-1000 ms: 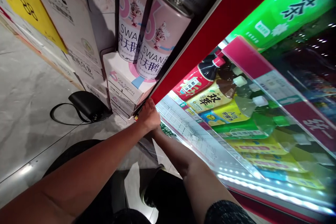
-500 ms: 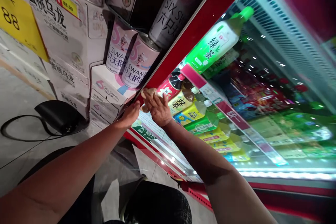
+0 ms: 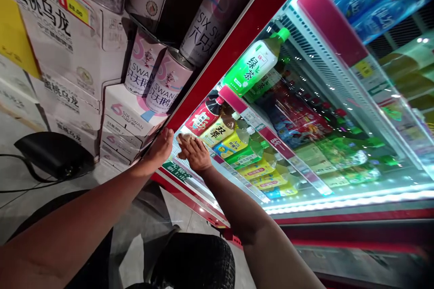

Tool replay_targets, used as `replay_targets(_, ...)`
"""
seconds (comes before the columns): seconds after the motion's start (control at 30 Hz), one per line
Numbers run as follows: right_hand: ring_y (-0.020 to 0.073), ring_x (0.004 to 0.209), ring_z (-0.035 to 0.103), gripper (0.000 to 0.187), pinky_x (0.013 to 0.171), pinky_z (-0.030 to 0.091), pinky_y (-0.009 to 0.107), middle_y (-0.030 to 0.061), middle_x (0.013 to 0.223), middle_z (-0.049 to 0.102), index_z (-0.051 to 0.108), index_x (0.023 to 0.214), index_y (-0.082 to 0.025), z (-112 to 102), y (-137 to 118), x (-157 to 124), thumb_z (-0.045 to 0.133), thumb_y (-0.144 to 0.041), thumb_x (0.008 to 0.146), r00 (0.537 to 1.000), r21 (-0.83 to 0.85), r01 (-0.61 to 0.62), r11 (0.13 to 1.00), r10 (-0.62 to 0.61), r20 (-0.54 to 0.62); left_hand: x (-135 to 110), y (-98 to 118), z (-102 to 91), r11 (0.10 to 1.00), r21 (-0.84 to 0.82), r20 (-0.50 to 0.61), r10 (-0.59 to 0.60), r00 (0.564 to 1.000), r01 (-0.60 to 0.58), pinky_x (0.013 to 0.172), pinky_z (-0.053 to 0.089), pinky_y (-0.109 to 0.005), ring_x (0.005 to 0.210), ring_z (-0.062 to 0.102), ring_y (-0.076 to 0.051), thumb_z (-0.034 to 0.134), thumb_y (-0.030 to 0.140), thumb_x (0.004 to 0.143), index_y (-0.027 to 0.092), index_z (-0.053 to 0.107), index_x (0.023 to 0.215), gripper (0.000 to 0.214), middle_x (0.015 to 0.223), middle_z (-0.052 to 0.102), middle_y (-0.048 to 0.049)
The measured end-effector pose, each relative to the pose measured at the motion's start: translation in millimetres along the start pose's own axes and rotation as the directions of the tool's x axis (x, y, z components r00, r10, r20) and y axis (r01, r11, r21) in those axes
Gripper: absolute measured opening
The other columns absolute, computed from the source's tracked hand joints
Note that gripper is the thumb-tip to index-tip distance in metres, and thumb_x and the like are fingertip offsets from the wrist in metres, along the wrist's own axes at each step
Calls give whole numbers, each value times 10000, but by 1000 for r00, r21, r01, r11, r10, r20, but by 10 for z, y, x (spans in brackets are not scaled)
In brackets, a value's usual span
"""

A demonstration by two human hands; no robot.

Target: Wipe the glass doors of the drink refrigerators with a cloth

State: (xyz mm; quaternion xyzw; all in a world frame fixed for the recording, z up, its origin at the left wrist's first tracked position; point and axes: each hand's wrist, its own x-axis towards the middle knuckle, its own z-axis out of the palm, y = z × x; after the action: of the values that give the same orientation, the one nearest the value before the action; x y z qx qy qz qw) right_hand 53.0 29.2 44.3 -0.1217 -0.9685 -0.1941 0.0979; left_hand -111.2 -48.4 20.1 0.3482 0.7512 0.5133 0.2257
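My right hand [image 3: 195, 152] presses a crumpled light-brown cloth [image 3: 184, 139] against the glass front of a lit drinks cooler, near its left edge. The fingers lie over the cloth and cover part of it. Close by on the left, my left hand [image 3: 158, 151] holds the edge of the cooler's red frame [image 3: 217, 70]. Its thumb shows on the near side, while most of its fingers are hidden. Behind the glass, near the right hand, lie a red-labelled bottle [image 3: 202, 117] and a pale-yellow-labelled bottle [image 3: 219, 130].
Left of the cooler are pink-and-white cans [image 3: 170, 83] on stacked cartons [image 3: 124, 113]. A black bag [image 3: 54, 156] with a strap rests on the tiled floor [image 3: 179, 198]. Higher in the cooler stands a green tea bottle [image 3: 252, 65]; a pink shelf strip [image 3: 276, 142] runs below it.
The view has shifted, bringing more of the cooler's upper shelves into sight. My right hand and the cloth have slid a little downward over the glass. My left hand stays at the frame.
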Motion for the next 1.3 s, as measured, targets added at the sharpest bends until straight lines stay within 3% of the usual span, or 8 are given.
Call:
replay_targets(0.1,197,1410,533,462,1241,369,401,-12,1516,569,616,1404,-254,-141,177,-292,313,-207,1060,1000,-5,9,1000,-9,-10,-125,54,51,999,7,66,32,997,-32,1249,289,-438,1565,236,-305,356,441,1032,69,334,1588,669,1653,303,-215)
replay_targets(0.23,246,1487,433,502,1267,298,510,70,1596,469,518,1509,-234,-758,608,-369,375,-195,1030,987,-123,-77,989,58,-149,-273,112,115,965,98,116,233,966,-244,1267,241,-499,1590,22,-360,590,409,926,155,174,1645,869,1712,-130,-169)
replay_targets(0.4,348,1569,239,533,1248,198,650,146,1639,395,499,1526,-167,-1184,918,-338,426,-253,1005,883,-220,-328,919,215,-418,-263,18,303,874,195,72,439,895,-445,1287,107,-522,1560,-126,-417,637,246,872,104,113,1638,939,1690,-199,-214)
replay_targets(0.7,216,1266,613,383,1177,341,362,0,1396,682,683,1318,-276,167,213,-1614,449,-206,1023,980,10,-192,981,191,50,-116,-208,551,810,172,-22,572,820,-561,1222,90,-720,1529,-187,-479,728,242,779,188,0,1651,1138,1681,-235,-205)
replay_targets(0.87,206,1252,616,421,1204,307,371,-21,1323,726,723,1250,-308,235,265,-2479,482,-117,962,915,112,-398,911,385,116,-72,-275,447,812,169,56,558,828,-559,1254,40,-659,1552,-176,-429,736,207,762,218,29,1656,1140,1691,-237,-164)
replay_targets(1.03,275,1376,511,462,1270,127,551,55,1402,670,717,1264,-270,-26,460,-3102,498,-99,895,689,168,-721,673,722,62,-56,-333,387,873,155,51,461,886,-463,1271,37,-623,1558,-176,-417,742,239,727,157,64,1652,1149,1693,-217,-187)
replay_targets(1.2,367,1552,191,535,1207,20,731,188,1581,440,548,1409,-133,-164,458,-3433,459,-151,881,198,310,-925,222,974,-107,-107,-499,458,941,115,-43,324,945,-318,1299,104,-555,1585,-77,-396,707,264,731,83,23,1640,1152,1707,-130,-211)
replay_targets(1.3,349,1528,253,510,1214,218,666,218,1565,420,453,1469,-118,-151,469,-3482,448,-228,972,-55,488,-873,-8,995,-82,-136,-553,575,944,66,-102,328,939,-323,1309,30,-537,1585,-95,-379,712,244,728,71,38,1629,1139,1714,-135,-182)
